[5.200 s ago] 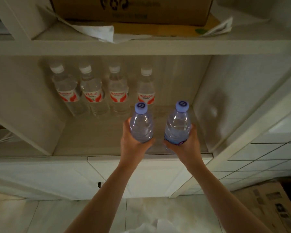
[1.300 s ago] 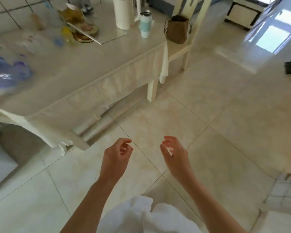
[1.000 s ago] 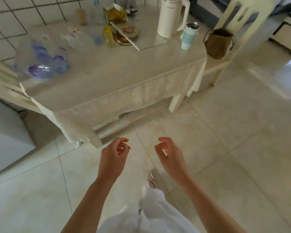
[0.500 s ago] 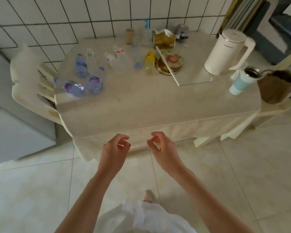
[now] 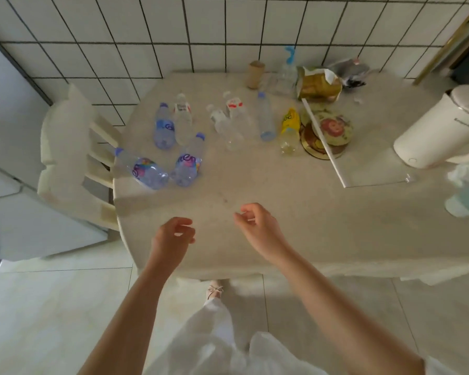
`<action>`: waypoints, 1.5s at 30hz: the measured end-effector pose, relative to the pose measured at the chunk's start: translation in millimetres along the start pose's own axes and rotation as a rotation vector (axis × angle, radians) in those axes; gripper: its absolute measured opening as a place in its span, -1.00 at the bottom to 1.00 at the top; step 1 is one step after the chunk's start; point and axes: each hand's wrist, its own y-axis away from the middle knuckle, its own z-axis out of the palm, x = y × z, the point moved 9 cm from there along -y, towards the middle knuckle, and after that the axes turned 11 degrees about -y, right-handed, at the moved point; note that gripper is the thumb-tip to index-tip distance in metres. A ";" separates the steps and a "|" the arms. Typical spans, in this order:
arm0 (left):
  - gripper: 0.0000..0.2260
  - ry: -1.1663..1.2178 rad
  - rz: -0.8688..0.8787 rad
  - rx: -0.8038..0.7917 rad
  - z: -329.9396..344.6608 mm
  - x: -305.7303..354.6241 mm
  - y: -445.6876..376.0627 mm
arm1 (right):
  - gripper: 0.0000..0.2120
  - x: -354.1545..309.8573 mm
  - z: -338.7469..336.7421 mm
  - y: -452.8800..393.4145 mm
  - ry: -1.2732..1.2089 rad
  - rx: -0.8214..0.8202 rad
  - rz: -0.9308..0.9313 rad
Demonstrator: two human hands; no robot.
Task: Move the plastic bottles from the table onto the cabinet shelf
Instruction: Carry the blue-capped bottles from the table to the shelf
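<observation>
Several plastic bottles lie or stand on the beige table (image 5: 295, 212). Two blue-capped bottles with purple labels lie nearest: one (image 5: 144, 170) at the left edge, another (image 5: 188, 162) beside it. Behind them are a blue-labelled bottle (image 5: 163, 127) and a clear one (image 5: 182, 117). Further right lie clear red-labelled bottles (image 5: 234, 115), a tall blue-capped bottle (image 5: 265, 117) and a yellow-labelled bottle (image 5: 290, 129). My left hand (image 5: 171, 239) and my right hand (image 5: 260, 230) hover over the table's near part, fingers loosely curled, holding nothing. The cabinet shelf is out of view.
A white kettle (image 5: 441, 131) and a pale blue cup (image 5: 466, 193) stand at the right. A round tin (image 5: 328, 131), a white board (image 5: 371, 169), a snack bag (image 5: 317, 83) and a spray bottle (image 5: 289, 71) sit behind. A white chair (image 5: 73, 158) stands left of the table.
I put two bottles on the shelf, turned away from the cabinet and walked up to the table. Both empty hands now hang over its near edge.
</observation>
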 end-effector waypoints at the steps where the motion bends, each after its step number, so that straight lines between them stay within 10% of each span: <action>1: -0.87 0.010 -0.023 0.000 -6.7 -3.1 -19.1 | -0.65 -5.6 6.0 -16.6 -0.005 0.007 0.020; 11: -0.60 0.205 -0.427 0.147 -76.7 -37.4 -197.4 | -0.43 -41.3 106.5 -186.2 0.068 -0.042 0.294; 15: -0.11 0.220 -0.600 0.184 -66.1 -64.8 -241.4 | -0.35 -30.0 136.6 -224.2 0.033 -0.005 0.429; 29: -0.17 0.269 -0.808 0.370 -66.1 -50.0 -249.7 | -0.13 0.4 175.4 -268.6 0.113 0.127 0.636; 45: -0.35 0.442 -0.688 0.405 -71.9 -56.3 -231.7 | -0.28 18.8 160.0 -257.6 -0.388 0.202 0.624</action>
